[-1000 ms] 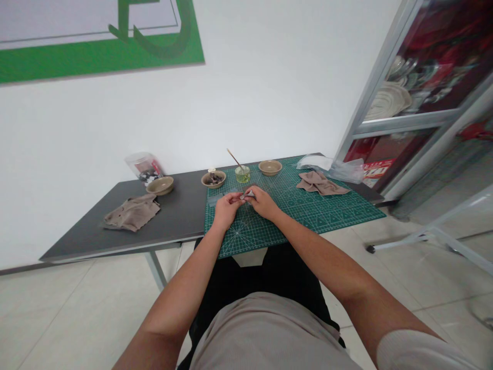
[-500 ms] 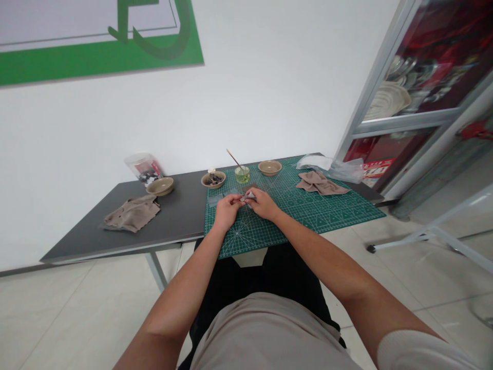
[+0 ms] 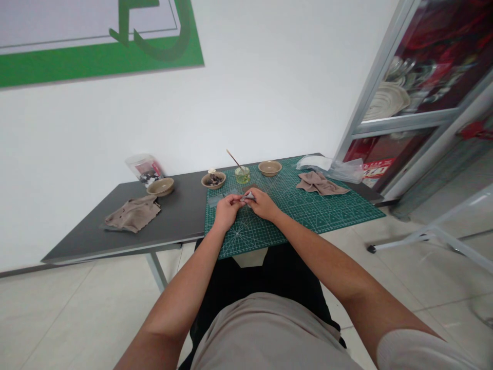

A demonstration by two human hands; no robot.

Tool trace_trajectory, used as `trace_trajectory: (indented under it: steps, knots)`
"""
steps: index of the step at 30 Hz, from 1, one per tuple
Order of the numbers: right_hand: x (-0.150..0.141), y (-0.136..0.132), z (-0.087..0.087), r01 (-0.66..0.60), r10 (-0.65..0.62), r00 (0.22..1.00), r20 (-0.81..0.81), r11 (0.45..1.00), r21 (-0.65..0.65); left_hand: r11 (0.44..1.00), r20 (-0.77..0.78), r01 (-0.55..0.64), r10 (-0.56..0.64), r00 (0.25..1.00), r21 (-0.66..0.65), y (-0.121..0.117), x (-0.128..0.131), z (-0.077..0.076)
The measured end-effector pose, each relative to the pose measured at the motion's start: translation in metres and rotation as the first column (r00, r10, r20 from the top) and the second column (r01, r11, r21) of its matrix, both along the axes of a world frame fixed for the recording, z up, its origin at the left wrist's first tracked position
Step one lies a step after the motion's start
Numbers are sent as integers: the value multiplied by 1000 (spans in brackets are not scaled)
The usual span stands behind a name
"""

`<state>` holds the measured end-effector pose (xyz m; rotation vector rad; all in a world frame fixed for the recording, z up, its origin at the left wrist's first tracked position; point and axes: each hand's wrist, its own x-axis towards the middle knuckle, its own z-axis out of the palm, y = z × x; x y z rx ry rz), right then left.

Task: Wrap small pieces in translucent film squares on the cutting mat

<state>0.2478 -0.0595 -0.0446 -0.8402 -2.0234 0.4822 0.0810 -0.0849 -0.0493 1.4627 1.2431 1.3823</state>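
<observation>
Barely shifted: left hand [image 3: 226,209], right hand [image 3: 265,205] close together, each grip pinching grey piece [image 3: 250,195].

White wall [image 3: 269,97] — green-bordered sign [image 3: 96,66] upper left; pale tiled floor [image 3: 57,318] — metal-framed glass panes [image 3: 408,121] right.

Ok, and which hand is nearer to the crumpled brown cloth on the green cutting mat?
Right. The right hand is left of the crumpled brown cloth, not touching it; the left hand is farther left, with the right hand between it and the cloth.
</observation>
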Motion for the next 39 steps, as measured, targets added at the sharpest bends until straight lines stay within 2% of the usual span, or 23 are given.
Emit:
trace_trajectory:
  steps: [5,14,21,32,39]
  knots:
    - [1,-1,1,11,-11,1000,1,1000,-14,1000,-50,-15,15,999,-2,-1,0,1]
    - [0,-3,0,64,-64,998,2,998,1,1000,-35,-10,10,999,-4,-4,1,5]
    - [-1,-2,1,-9,9,1000,13,1000,17,1000,-23,-16,16,1000,5,-5,2,6]
    - [0,-5,0,37,-37,999,-13,999,35,1000,-25,-7,7,1000,6,-6,2,7]
    - [0,-3,1,-15,15,1000,1,999,42,1000,22,4,-4,1000,-8,-3,1,3]
